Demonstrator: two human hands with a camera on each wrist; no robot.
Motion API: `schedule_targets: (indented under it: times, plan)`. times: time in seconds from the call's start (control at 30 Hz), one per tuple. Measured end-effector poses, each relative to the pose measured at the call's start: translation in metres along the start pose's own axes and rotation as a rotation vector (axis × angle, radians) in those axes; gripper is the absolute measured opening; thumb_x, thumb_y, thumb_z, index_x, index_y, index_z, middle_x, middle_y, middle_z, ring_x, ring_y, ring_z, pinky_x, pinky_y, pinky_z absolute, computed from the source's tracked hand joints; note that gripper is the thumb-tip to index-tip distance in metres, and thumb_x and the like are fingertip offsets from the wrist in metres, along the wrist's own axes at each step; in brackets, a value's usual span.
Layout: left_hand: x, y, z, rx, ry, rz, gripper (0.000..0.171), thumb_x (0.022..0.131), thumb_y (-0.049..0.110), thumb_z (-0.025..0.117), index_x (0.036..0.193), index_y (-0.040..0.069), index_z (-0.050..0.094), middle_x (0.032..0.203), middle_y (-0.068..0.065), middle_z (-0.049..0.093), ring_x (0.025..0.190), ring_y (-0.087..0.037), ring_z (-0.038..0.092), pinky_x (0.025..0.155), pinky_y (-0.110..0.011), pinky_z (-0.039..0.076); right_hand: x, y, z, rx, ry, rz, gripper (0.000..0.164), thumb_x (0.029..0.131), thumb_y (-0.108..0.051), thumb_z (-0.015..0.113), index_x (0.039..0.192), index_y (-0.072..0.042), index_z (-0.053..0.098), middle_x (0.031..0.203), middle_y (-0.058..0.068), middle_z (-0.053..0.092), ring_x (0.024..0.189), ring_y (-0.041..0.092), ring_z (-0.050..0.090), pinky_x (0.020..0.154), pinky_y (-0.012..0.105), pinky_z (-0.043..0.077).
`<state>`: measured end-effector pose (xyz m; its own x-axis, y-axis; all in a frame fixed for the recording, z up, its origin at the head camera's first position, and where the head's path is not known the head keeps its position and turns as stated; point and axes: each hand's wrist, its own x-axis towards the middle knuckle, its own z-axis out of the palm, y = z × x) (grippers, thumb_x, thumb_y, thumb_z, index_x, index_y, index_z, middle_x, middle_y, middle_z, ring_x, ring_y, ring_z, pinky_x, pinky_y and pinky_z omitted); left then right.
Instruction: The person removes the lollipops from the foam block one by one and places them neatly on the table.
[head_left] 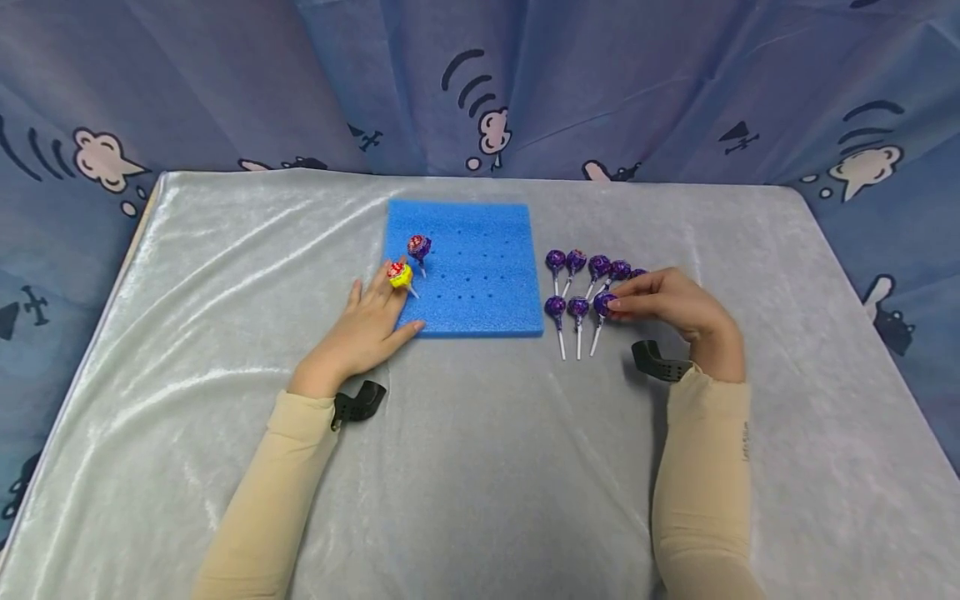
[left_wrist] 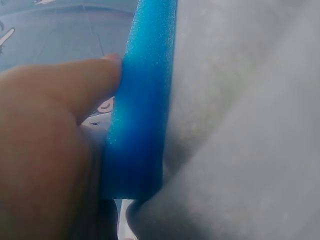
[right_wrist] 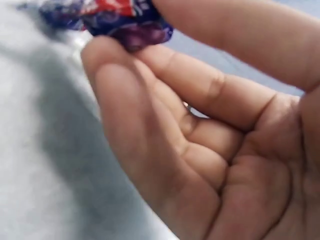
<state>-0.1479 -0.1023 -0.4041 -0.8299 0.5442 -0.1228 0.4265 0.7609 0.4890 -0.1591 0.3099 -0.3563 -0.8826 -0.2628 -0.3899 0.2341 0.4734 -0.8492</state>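
A blue foam board [head_left: 480, 312] with rows of small holes lies on the table. My left hand [head_left: 363, 332] rests on its left edge with the fingers stretched out; in the left wrist view the thumb [left_wrist: 95, 82] touches the foam [left_wrist: 142, 115]. Two lollipops stand in the board's left side, one yellow and red [head_left: 400, 276], one purple and red [head_left: 418, 247]. Right of the board, my right hand [head_left: 675, 310] pinches the purple-wrapped head of a lollipop [head_left: 602, 303] between thumb and fingers. Its white stick points toward the front. The right wrist view shows the wrapper [right_wrist: 125, 22] at the fingertips.
Beside the held lollipop lie two more purple lollipops, one [head_left: 578, 307] nearer and one [head_left: 555, 307] farther left. Behind them is a row of several purple lollipops [head_left: 598, 267], partly hidden by the right hand. A pale velvety cloth [head_left: 480, 467] covers the table; a patterned blue curtain [head_left: 600, 83] hangs behind.
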Motion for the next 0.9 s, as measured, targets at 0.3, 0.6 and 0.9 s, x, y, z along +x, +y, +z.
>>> schedule_targets:
  times: [0.3,0.6,0.9]
  plan:
    - [0.0000,-0.0015,0.0000,0.000,-0.001,-0.003,0.068,0.101,0.040,0.039,0.149,-0.001,0.017,0.156,-0.018,-0.001,0.142,-0.027,-0.013,0.111,-0.053,-0.009,0.0077,0.0077,0.0027,0.088,-0.035,0.043,0.027,0.093,0.001,0.055,0.115,0.019,0.058,0.088,-0.003,0.071,0.076,0.009,0.068,0.070,0.026,0.055]
    - [0.0020,-0.0018,0.0006,0.001,-0.003,-0.001,0.068,0.100,0.041,0.039,0.150,0.000,0.016,0.156,-0.017,-0.001,0.142,-0.027,-0.014,0.111,-0.052,-0.009,0.0073,0.0050,0.0046,0.062,0.039,0.087,0.022,0.089,-0.003,0.064,0.106,0.009,0.067,0.084,-0.006,0.069,0.072,0.007,0.066,0.068,0.024,0.055]
    - [0.0017,-0.0016,0.0010,-0.001,-0.004,-0.002,0.068,0.100,0.040,0.040,0.149,-0.001,0.016,0.156,-0.017,-0.001,0.142,-0.026,-0.014,0.111,-0.052,-0.010,0.0076,0.0108,0.0025,-0.007,0.061,0.082,0.035,0.087,-0.007,0.067,0.114,0.015,0.061,0.082,-0.009,0.070,0.071,0.007,0.066,0.066,0.025,0.054]
